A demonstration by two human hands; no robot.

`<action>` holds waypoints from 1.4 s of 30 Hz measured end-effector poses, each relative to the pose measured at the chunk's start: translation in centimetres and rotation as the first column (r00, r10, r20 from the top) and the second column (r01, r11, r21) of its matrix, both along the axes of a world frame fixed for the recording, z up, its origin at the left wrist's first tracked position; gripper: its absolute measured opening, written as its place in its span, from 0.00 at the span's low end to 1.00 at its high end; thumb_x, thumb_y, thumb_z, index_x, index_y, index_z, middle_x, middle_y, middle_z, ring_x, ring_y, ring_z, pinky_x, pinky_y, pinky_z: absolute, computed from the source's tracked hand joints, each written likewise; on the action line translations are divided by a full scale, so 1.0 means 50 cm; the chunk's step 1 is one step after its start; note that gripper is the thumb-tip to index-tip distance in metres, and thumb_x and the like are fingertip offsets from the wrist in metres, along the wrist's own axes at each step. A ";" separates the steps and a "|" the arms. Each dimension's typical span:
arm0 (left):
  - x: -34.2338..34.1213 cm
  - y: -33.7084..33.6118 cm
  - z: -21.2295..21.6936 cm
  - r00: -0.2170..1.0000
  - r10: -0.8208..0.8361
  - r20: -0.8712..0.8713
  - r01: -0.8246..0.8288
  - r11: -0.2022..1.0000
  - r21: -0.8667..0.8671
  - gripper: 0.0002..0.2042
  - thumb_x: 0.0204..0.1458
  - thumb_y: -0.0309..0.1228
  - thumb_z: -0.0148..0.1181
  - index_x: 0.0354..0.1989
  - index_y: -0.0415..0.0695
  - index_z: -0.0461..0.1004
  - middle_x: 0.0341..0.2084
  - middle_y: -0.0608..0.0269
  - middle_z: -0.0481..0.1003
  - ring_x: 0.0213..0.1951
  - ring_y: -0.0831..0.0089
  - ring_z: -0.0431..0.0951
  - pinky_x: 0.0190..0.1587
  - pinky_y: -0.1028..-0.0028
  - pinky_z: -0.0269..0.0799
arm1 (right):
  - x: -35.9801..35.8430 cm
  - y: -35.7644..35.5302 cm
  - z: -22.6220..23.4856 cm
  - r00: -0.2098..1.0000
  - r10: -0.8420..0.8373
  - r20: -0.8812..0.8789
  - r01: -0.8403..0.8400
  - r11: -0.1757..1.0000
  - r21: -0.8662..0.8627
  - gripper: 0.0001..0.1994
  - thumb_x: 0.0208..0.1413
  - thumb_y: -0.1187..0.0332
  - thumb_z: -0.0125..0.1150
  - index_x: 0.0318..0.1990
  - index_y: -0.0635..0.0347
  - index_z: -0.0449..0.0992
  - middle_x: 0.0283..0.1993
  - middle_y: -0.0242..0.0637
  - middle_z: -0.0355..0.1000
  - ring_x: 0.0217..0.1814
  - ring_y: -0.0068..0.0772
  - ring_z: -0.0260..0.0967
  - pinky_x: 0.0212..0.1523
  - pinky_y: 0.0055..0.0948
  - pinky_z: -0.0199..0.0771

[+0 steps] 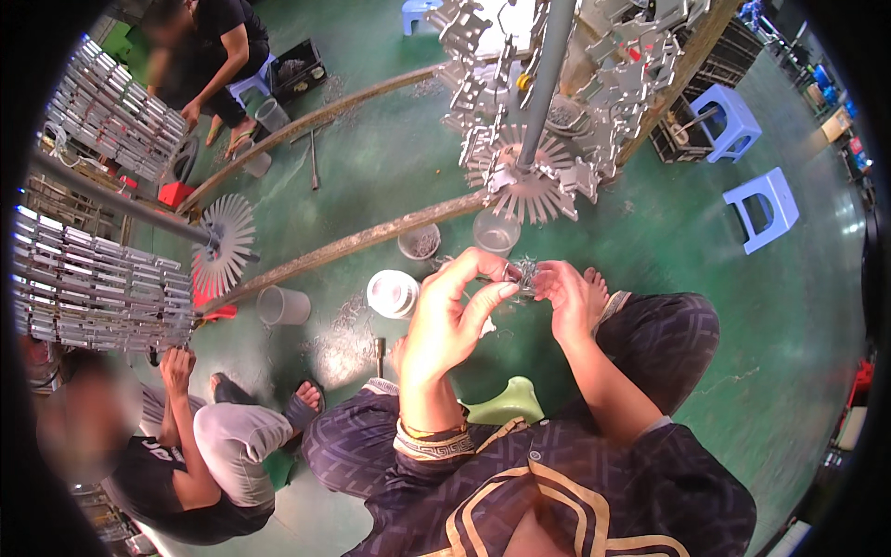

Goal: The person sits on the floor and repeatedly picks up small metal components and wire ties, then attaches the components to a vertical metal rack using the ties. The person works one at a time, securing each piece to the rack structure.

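Observation:
My left hand and my right hand are raised in front of me and meet on a small bunch of grey metal clips, pinched between the fingertips of both. Just above them hangs a round metal disc with radial spokes on a grey pole, loaded with flat grey metal parts. I sit over a light green stool, knees apart, in dark patterned trousers.
Clear plastic cups and a white lidded tub stand on the green floor. A second spoked rack with metal bars is at left, where one person crouches; another person sits top left. Blue stools stand at right.

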State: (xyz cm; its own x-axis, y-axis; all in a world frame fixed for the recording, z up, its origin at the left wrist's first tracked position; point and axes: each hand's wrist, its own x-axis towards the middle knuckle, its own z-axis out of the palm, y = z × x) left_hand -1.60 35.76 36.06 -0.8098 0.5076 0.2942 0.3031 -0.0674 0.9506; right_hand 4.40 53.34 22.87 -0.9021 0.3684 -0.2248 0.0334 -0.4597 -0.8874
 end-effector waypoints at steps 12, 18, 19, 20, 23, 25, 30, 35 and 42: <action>0.015 -0.050 0.049 0.982 0.184 -0.045 -0.186 0.982 -0.042 0.07 0.40 0.19 0.60 0.27 0.38 0.68 0.27 0.55 0.74 0.29 0.70 0.73 0.33 0.74 0.66 | 0.004 -0.093 -0.426 0.768 0.373 0.520 -0.515 -0.122 0.848 0.12 0.44 0.67 0.55 0.39 0.54 0.71 0.39 0.41 0.63 0.42 0.43 0.64 0.41 0.38 0.67; -0.002 -0.058 0.029 0.989 0.146 0.030 -0.147 0.989 0.012 0.07 0.46 0.22 0.58 0.30 0.38 0.65 0.29 0.48 0.72 0.34 0.66 0.72 0.38 0.71 0.66 | -0.015 -0.089 -0.430 0.679 0.385 0.625 -0.492 -0.393 0.777 0.11 0.44 0.69 0.54 0.37 0.54 0.70 0.40 0.40 0.62 0.43 0.39 0.64 0.42 0.35 0.67; -0.007 -0.054 0.026 0.988 0.147 0.044 -0.148 0.989 0.026 0.07 0.46 0.22 0.58 0.30 0.38 0.65 0.29 0.48 0.72 0.34 0.66 0.73 0.38 0.71 0.66 | -0.020 -0.087 -0.429 0.672 0.389 0.630 -0.498 -0.393 0.773 0.11 0.43 0.69 0.55 0.37 0.54 0.70 0.40 0.39 0.62 0.43 0.39 0.64 0.42 0.35 0.67; -0.011 -0.048 0.024 0.987 0.147 0.059 -0.149 0.988 0.041 0.07 0.46 0.22 0.58 0.30 0.38 0.65 0.29 0.48 0.72 0.34 0.66 0.73 0.38 0.71 0.66 | -0.024 -0.083 -0.430 0.664 0.392 0.637 -0.505 -0.393 0.768 0.11 0.43 0.69 0.55 0.37 0.54 0.70 0.40 0.39 0.62 0.43 0.39 0.64 0.42 0.35 0.67; -0.019 -0.030 0.018 0.987 0.141 0.076 -0.145 0.988 0.046 0.07 0.46 0.23 0.59 0.30 0.38 0.65 0.29 0.49 0.73 0.34 0.67 0.73 0.37 0.72 0.66 | -0.023 -0.078 -0.439 0.683 0.383 0.621 -0.490 -0.390 0.780 0.09 0.45 0.69 0.52 0.36 0.54 0.71 0.39 0.38 0.64 0.45 0.38 0.65 0.44 0.35 0.67; -0.022 -0.021 0.015 0.986 0.143 0.083 -0.146 0.989 0.031 0.07 0.46 0.22 0.59 0.30 0.38 0.65 0.28 0.50 0.73 0.33 0.67 0.72 0.37 0.72 0.66 | -0.026 -0.078 -0.451 0.709 0.368 0.602 -0.480 -0.374 0.794 0.08 0.46 0.70 0.51 0.36 0.54 0.72 0.39 0.38 0.66 0.45 0.38 0.66 0.44 0.35 0.67; -0.024 0.001 0.008 0.984 0.127 0.122 -0.133 0.990 0.039 0.06 0.45 0.20 0.58 0.30 0.37 0.66 0.29 0.51 0.73 0.34 0.68 0.73 0.37 0.72 0.67 | -0.050 -0.070 -0.463 0.513 0.339 0.789 -0.759 -0.250 0.601 0.06 0.46 0.70 0.52 0.32 0.55 0.73 0.33 0.41 0.72 0.38 0.41 0.72 0.37 0.38 0.72; -0.027 0.007 -0.026 0.977 0.109 0.185 -0.112 0.994 0.008 0.06 0.44 0.18 0.58 0.29 0.37 0.67 0.29 0.55 0.72 0.35 0.69 0.73 0.38 0.73 0.68 | -0.098 0.006 -0.364 0.425 0.406 0.809 -0.852 -0.122 0.509 0.07 0.41 0.70 0.58 0.29 0.60 0.76 0.27 0.42 0.74 0.30 0.36 0.74 0.31 0.34 0.74; -0.026 0.035 -0.055 0.988 -0.025 0.154 0.028 1.000 -0.013 0.06 0.45 0.20 0.59 0.28 0.39 0.68 0.30 0.57 0.75 0.33 0.75 0.74 0.36 0.76 0.69 | -0.126 0.133 -0.037 0.694 0.486 0.531 -0.706 0.607 0.366 0.08 0.40 0.75 0.64 0.29 0.67 0.72 0.24 0.38 0.73 0.20 0.24 0.71 0.23 0.21 0.68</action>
State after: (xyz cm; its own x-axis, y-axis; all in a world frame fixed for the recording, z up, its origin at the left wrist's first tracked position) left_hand -2.90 37.52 33.33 -0.8310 0.5331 0.1589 0.1510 -0.0587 0.9868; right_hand -1.90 60.01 21.02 -0.8534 -0.0740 -0.5159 0.4754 0.2954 -0.8287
